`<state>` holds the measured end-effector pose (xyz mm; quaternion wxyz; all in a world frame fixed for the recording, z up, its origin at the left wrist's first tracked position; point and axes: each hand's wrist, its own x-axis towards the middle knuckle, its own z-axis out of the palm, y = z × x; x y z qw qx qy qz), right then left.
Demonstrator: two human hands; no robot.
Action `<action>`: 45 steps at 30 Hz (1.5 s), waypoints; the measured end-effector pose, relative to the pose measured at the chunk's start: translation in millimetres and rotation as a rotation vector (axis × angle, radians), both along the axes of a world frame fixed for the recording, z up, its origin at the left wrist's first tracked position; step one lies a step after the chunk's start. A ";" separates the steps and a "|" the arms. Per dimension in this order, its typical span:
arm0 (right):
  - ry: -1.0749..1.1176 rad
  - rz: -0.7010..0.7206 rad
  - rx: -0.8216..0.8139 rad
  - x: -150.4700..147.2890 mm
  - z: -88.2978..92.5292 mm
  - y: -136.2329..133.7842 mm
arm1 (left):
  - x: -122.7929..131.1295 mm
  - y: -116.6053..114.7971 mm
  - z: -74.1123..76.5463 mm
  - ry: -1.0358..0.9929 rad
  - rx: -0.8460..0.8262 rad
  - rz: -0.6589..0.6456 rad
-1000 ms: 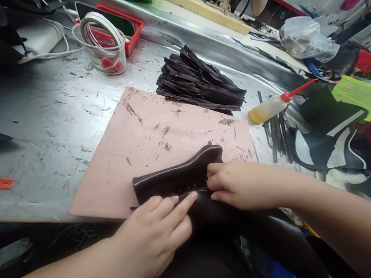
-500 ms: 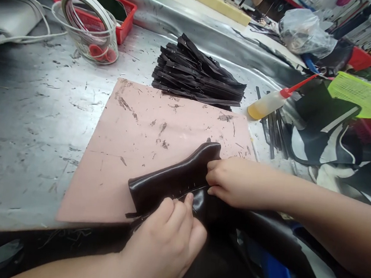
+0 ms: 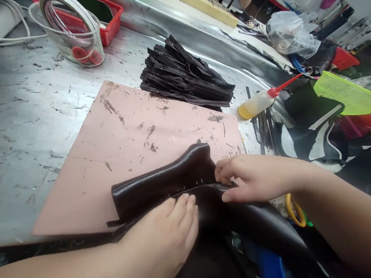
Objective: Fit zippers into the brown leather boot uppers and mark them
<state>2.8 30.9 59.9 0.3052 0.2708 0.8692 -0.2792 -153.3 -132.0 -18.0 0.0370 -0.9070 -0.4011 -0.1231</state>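
A dark brown, glossy leather-like piece (image 3: pixel 165 176) lies partly on the pink board and hangs over the table's front edge toward me. Along its seam run short white marks. My left hand (image 3: pixel 167 230) rests on the near side of the seam, fingers laid flat and side by side. At the far right end of the seam is my right hand (image 3: pixel 243 176), its bent fingertips touching the leather and its thumb spread away from them on the near part. What lies under the left palm is hidden.
Behind the pink board (image 3: pixel 125 120) lies a stack of black zipper-like strips (image 3: pixel 187 76). A red-tipped bottle (image 3: pixel 256 104) stands tilted beside dark strips. Tape rolls in a clear jar (image 3: pixel 89 55), a red basket (image 3: pixel 114 24), a green basket (image 3: pixel 348 95) and yellow-handled scissors (image 3: pixel 294 211) surround it.
The thumb of my right hand has parted from its fingers, which were closed on the leather. My left fingers have flattened from a curled, pressing pose. The whole view has shifted, moving the table things left.
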 end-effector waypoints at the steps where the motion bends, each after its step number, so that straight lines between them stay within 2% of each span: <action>1: 0.001 -0.037 -0.047 6.2 -0.2 3.2 | -1.8 0.8 0.4 -0.006 -0.006 -0.006; 4: 0.033 -0.102 -0.076 19.2 -4.5 3.6 | -5.2 3.4 0.9 0.021 -0.030 -0.029; 7: 0.091 -0.100 -0.093 24.8 -9.4 -3.5 | -6.4 5.9 1.6 0.059 -0.051 -0.055; 13: 0.122 -0.111 -0.028 27.1 -16.0 -9.3 | -1.9 16.6 12.0 0.117 -0.057 -0.076; 19: 0.108 -0.041 0.040 26.3 -21.4 -6.5 | 2.9 33.4 25.1 0.205 -0.178 -0.140; 27: 0.076 0.021 0.115 18.2 -22.4 -5.4 | 15.9 50.5 21.2 0.221 -0.285 -0.168; 29: 0.028 -0.055 0.184 22.8 -22.8 -6.2 | 18.2 54.4 20.2 0.207 -0.279 -0.167; 31: 0.028 -0.209 0.203 33.7 -24.9 -7.0 | 18.6 56.4 19.3 0.190 -0.262 -0.171; 35: 0.326 -0.567 -0.050 64.0 -35.7 -11.8 | 17.4 55.9 15.3 0.157 -0.212 -0.141; 37: 0.460 -0.684 -0.096 75.2 -42.8 -15.8 | 17.2 55.1 13.0 0.156 -0.190 -0.128; 40: 0.547 -0.722 -0.063 83.1 -53.4 -19.7 | 16.7 55.1 11.8 0.169 -0.169 -0.136; 45: 0.585 -0.640 0.004 85.7 -64.7 -14.7 | 14.4 56.7 13.7 0.187 -0.152 -0.130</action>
